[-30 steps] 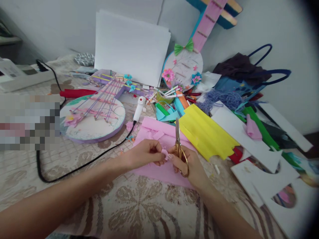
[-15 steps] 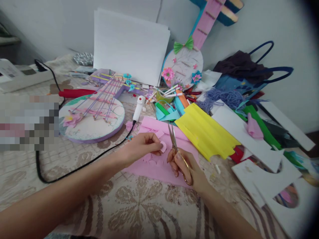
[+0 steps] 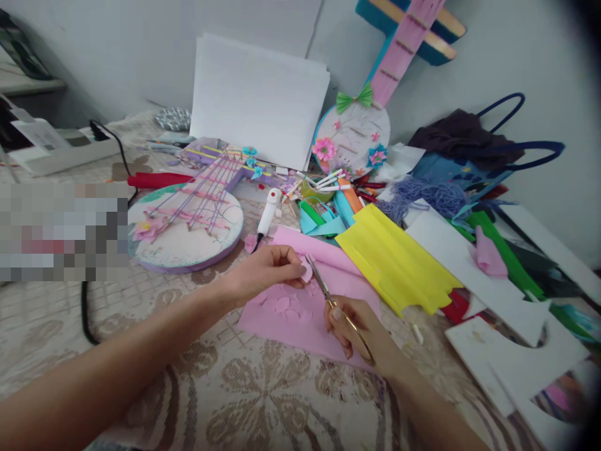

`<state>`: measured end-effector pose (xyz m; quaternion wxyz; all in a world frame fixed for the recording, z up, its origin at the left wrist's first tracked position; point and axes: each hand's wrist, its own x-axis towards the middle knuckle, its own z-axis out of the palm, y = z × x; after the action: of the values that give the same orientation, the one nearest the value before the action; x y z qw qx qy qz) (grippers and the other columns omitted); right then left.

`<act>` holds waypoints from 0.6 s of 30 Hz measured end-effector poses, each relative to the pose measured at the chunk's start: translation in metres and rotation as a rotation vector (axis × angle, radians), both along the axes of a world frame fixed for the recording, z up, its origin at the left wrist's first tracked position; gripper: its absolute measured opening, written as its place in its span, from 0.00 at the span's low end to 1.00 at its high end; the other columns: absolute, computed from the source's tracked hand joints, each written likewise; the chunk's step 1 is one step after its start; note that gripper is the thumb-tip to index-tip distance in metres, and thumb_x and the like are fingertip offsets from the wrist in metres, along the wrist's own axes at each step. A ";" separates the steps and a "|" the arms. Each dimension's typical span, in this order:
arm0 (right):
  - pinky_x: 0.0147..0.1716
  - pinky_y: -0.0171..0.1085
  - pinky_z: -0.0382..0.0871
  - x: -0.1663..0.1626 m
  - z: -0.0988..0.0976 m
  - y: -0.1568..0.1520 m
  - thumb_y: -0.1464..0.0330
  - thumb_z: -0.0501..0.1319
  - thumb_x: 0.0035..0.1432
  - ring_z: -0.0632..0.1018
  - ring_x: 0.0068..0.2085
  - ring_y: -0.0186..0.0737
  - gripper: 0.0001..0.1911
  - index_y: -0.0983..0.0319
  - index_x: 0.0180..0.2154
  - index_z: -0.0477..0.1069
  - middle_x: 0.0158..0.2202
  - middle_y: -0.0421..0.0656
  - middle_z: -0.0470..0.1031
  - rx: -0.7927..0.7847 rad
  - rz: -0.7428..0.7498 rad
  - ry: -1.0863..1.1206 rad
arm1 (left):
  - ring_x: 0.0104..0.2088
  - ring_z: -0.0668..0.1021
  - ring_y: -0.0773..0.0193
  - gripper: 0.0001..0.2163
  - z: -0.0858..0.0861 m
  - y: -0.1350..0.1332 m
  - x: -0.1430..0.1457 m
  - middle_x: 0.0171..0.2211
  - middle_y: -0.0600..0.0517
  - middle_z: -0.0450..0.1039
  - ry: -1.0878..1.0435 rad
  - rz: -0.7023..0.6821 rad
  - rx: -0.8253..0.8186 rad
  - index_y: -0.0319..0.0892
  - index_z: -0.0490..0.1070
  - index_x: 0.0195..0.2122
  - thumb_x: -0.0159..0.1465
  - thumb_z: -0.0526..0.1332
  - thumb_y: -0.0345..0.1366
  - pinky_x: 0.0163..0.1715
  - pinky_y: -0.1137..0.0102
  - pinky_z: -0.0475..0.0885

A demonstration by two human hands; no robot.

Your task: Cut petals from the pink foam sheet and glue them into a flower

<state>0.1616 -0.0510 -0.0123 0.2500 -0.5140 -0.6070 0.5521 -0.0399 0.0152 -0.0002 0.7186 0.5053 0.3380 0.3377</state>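
At far left, a white power strip (image 3: pixel 61 156) is lying along the bench's back, and a black cable (image 3: pixel 86 313) is dropping and curving behind the left forearm. The purple-edged, stringed craft banjo (image 3: pixel 195 241) is lying flat, its round rim bounding the space left of the hands; a white glue gun (image 3: pixel 268 212) is standing just beyond the left hand (image 3: pixel 272 272). That hand's grip is pinching a small pink paper piece (image 3: pixel 307 272) by its left side, above a pink crepe sheet (image 3: pixel 263 324), whose far edge is rolling up and whose near edge is reaching the right wrist. Loose pink cutouts (image 3: pixel 293 308) are lying on the sheet. The right hand (image 3: pixel 354 322) is closing its grip around the handles of gold-handled scissors (image 3: pixel 322 282), their blades pointing up-left, tips meeting the piece's right edge or lying just beside it; which, I cannot tell. Yellow crepe paper (image 3: pixel 399 257) and white card offcuts (image 3: pixel 483 344) are crowding the right side, while the patterned tablecloth (image 3: pixel 263 388) is giving open room between the forearms. Compared with half a second ago, the scissors are leaning further left, nearer the piece; the left grip is keeping its pinch, and its forearm is hiding more cable.
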 end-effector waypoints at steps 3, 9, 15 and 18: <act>0.12 0.28 0.53 0.000 0.000 0.000 0.50 0.51 0.56 0.57 0.14 0.27 0.22 0.62 0.24 0.61 0.14 0.32 0.53 0.010 0.010 -0.003 | 0.28 0.75 0.70 0.06 -0.001 0.000 0.000 0.27 0.51 0.73 -0.011 0.002 -0.010 0.37 0.66 0.26 0.56 0.62 0.33 0.32 0.73 0.68; 0.12 0.28 0.52 0.000 -0.001 -0.001 0.50 0.51 0.56 0.56 0.13 0.27 0.22 0.62 0.23 0.60 0.13 0.31 0.52 0.016 0.009 -0.019 | 0.28 0.76 0.70 0.07 -0.004 0.002 -0.001 0.27 0.51 0.73 0.010 -0.007 -0.029 0.37 0.65 0.26 0.56 0.62 0.34 0.32 0.73 0.69; 0.12 0.28 0.52 0.001 0.000 -0.001 0.51 0.51 0.57 0.57 0.14 0.26 0.22 0.62 0.23 0.59 0.14 0.31 0.53 0.024 0.013 -0.033 | 0.27 0.76 0.71 0.08 -0.003 0.003 -0.001 0.26 0.51 0.73 0.026 -0.004 -0.032 0.37 0.64 0.26 0.56 0.62 0.35 0.32 0.74 0.69; 0.11 0.28 0.52 0.001 -0.002 0.000 0.50 0.52 0.56 0.57 0.13 0.26 0.23 0.62 0.22 0.58 0.13 0.31 0.53 0.022 0.010 -0.036 | 0.27 0.76 0.71 0.08 -0.003 0.003 -0.001 0.26 0.51 0.73 0.029 -0.011 -0.026 0.37 0.64 0.26 0.56 0.62 0.34 0.33 0.73 0.69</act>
<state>0.1630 -0.0509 -0.0139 0.2419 -0.5179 -0.6202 0.5372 -0.0412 0.0185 -0.0030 0.7221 0.5023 0.3501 0.3221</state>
